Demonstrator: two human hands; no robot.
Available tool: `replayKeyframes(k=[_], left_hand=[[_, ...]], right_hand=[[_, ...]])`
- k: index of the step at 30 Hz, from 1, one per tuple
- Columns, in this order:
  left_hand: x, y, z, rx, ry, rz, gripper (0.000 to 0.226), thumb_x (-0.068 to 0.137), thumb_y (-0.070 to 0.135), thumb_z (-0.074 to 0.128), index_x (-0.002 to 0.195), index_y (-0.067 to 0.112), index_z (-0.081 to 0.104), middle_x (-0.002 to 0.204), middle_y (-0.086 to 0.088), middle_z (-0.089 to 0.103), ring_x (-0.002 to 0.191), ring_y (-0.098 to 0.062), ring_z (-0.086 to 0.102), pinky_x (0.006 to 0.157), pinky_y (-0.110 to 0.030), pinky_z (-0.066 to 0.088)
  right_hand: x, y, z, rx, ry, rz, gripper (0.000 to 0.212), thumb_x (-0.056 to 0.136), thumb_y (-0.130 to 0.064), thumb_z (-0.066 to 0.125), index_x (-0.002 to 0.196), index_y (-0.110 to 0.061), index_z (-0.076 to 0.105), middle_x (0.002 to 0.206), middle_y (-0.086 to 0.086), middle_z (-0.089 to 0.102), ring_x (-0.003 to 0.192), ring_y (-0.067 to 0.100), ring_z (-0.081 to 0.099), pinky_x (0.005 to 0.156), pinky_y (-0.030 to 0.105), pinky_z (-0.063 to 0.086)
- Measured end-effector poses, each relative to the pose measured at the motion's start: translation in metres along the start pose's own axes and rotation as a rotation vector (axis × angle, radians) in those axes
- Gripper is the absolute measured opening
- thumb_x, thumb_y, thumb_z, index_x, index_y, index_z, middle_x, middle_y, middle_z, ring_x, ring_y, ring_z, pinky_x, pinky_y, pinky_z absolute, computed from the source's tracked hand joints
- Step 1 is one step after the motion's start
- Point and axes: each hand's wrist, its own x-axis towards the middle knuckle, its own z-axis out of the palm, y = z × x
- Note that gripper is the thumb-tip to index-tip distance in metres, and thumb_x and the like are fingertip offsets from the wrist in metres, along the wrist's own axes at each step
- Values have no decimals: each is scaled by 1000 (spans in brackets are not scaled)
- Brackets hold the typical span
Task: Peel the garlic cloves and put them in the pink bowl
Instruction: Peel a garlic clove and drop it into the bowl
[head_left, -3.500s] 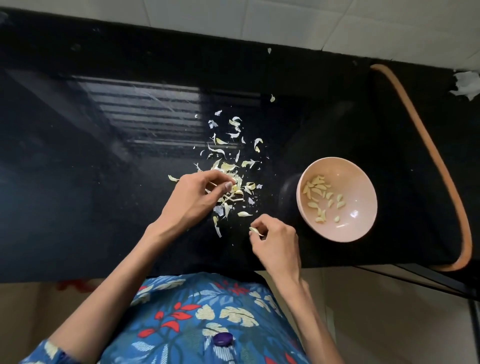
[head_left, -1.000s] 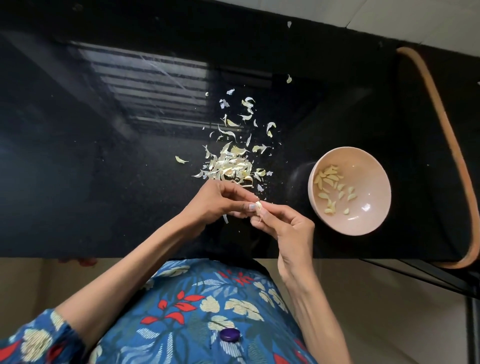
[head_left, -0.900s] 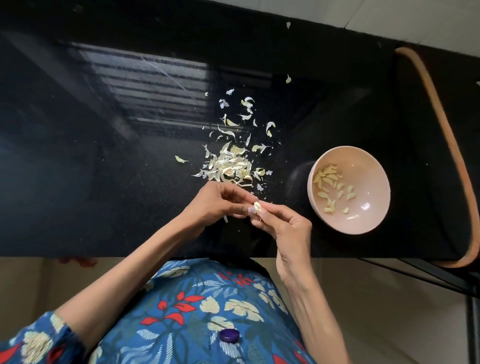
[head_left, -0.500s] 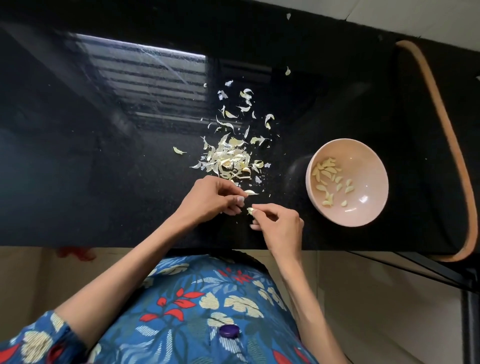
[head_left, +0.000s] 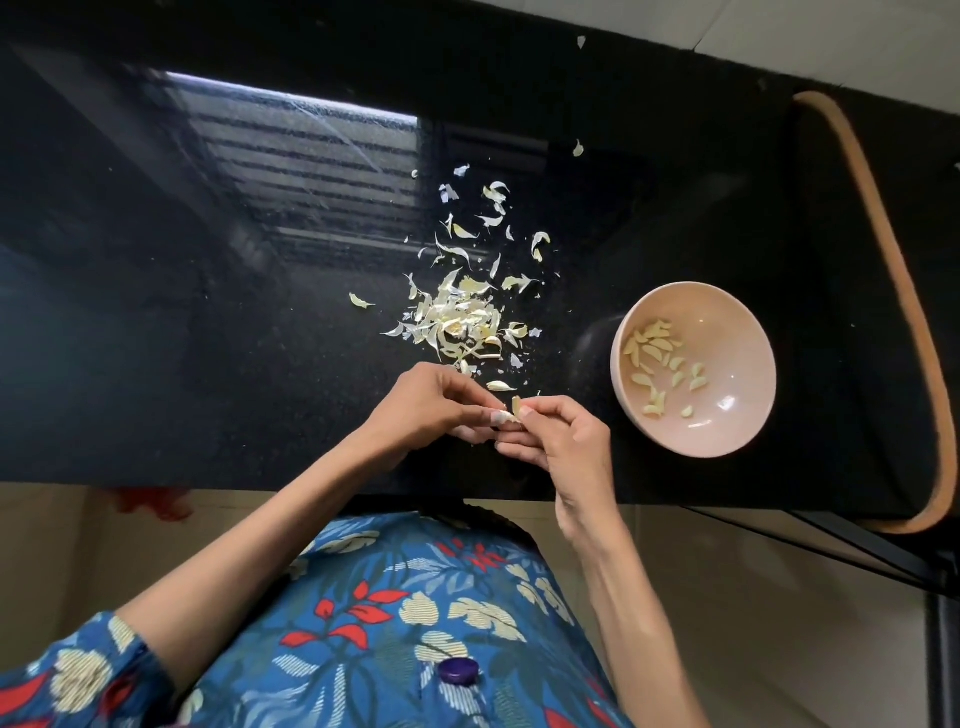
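Head view: left hand (head_left: 426, 405) and right hand (head_left: 566, 441), apart a moment ago, meet again, both pinching one small pale garlic clove (head_left: 511, 409) with curled fingertips. Its peeling is probably unfinished; the round pink bowl (head_left: 727, 358) stands near, at the right.

Home kitchen: black stone counter (head_left: 208, 364), garlic peelings (head_left: 457, 322).

Worktop (head_left: 208, 364): polished black stone look, glossy, mirror-like. Pink bowl (head_left: 748, 332): smooth, glossy glaze. Garlic skins (head_left: 457, 322): thin, papery, dry.
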Motion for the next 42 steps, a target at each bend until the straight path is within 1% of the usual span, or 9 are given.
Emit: replayKeyframes(k=[7, 11, 18, 22, 27, 32, 37, 40, 42], left_hand=[[-1, 2, 1, 445, 108, 136, 9, 88, 18, 75, 95, 16, 80, 79, -1, 71, 65, -19, 70, 59, -24, 58], [-2, 6, -1, 727, 168, 217, 19, 91, 25, 70, 107, 32, 77, 88, 13, 53, 82, -11, 54, 75, -28, 43], [-5, 18, -19, 481, 302, 304, 14, 88, 25, 74, 100, 29, 79, 80, 13, 61, 60, 3, 51, 67, -22, 39], [-6, 18, -20, 454, 284, 281, 12, 89, 28, 72, 98, 32, 79, 78, 17, 67, 58, 1, 54, 65, -23, 45], [-5, 22, -17, 433, 225, 286, 11, 91, 28, 69, 97, 34, 76, 75, 17, 73, 56, -5, 61, 67, -23, 52], [-3, 22, -14, 405, 162, 277, 12, 93, 25, 67, 102, 28, 75, 77, 13, 74, 51, -9, 62, 60, -14, 47], [-2, 25, -13, 397, 116, 272, 13, 94, 24, 66, 103, 26, 75, 77, 10, 75, 53, -12, 64, 55, -10, 43], [-5, 29, -15, 253, 54, 210, 14, 93, 20, 68, 105, 22, 75, 78, 6, 75, 56, -9, 65, 52, -15, 48], [-10, 34, -14, 152, -7, 175, 15, 92, 19, 70, 106, 20, 76, 74, 9, 75, 60, -7, 66, 55, -17, 51]], right_hand=[[3, 10, -3, -472, 230, -299, 12, 92, -11, 63, 85, -20, 66, 72, -3, 73, 66, 10, 72, 71, 34, 61], [0, 10, -2, -615, 232, -383, 10, 85, -11, 71, 84, -20, 76, 70, -9, 72, 66, 5, 67, 73, 28, 57], [2, 18, -2, -847, 204, -693, 15, 78, 3, 76, 86, -9, 78, 84, 2, 74, 72, 8, 64, 74, 4, 44], [0, 29, 2, -1165, 259, -857, 28, 65, 17, 72, 72, -9, 64, 71, 3, 60, 62, 20, 58, 52, 29, 48], [-8, 31, 12, -1309, 323, -987, 28, 62, 10, 37, 68, -13, 52, 66, 4, 49, 59, 22, 49, 54, 30, 42], [-8, 32, 16, -1344, 358, -987, 26, 65, 5, 35, 67, -15, 52, 66, 3, 50, 60, 22, 49, 55, 28, 38], [1, 31, 8, -1238, 265, -874, 31, 63, 17, 60, 69, -13, 60, 69, 1, 57, 62, 20, 56, 56, 28, 42], [1, 11, -4, -655, 177, -559, 29, 76, 8, 77, 76, -21, 77, 77, -7, 73, 68, 9, 68, 65, 27, 54], [-3, -11, -5, -277, 162, -387, 29, 80, 3, 76, 83, -25, 79, 82, -3, 78, 71, 14, 73, 69, 23, 56]])
